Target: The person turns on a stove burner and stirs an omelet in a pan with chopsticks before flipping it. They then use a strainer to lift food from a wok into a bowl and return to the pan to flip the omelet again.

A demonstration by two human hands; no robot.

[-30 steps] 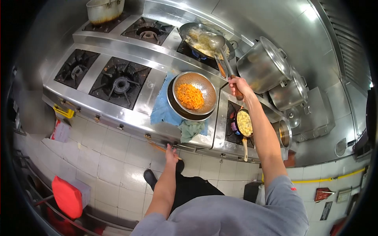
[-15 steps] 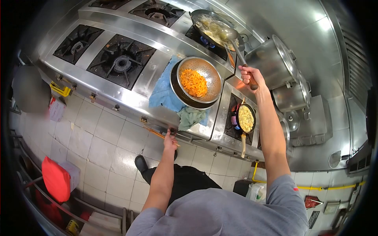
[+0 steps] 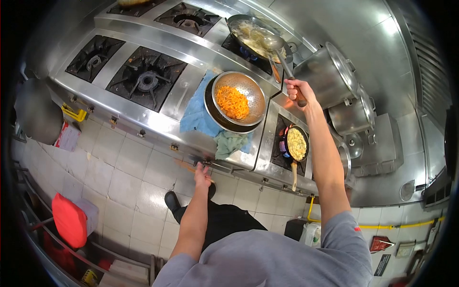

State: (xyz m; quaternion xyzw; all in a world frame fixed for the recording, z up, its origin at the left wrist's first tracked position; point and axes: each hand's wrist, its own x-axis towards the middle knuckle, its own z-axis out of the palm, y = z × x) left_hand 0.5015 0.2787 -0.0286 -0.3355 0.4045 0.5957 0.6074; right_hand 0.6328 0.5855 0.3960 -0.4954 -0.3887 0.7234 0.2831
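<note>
My right hand (image 3: 300, 92) is closed around the handle of a metal ladle (image 3: 285, 65). The ladle's bowl is over the wok (image 3: 230, 25) on the back burner, where pale food sits in bubbling liquid. Low at the stove front, my left hand (image 3: 202, 176) is closed on a thin wooden stick (image 3: 189, 167), blurred at its far end, beside a control knob (image 3: 196, 163). Between them, a perforated metal bowl (image 3: 256, 91) with orange shredded food (image 3: 232, 102) rests over a dark pan.
A small frying pan (image 3: 295, 130) with a yellow omelette-like food sits over a lit burner at right, its handle jutting frontward. Blue cloth (image 3: 195, 112) and green cloth (image 3: 231, 144) lie by the bowl. Large pots (image 3: 321, 71) stand at the right. A red-covered object (image 3: 69, 221) is behind left.
My left hand has drawn slightly back from the knob, with the stick. The ladle has shifted a little within the wok. A light brown rounded thing now shows at the top left burner.
</note>
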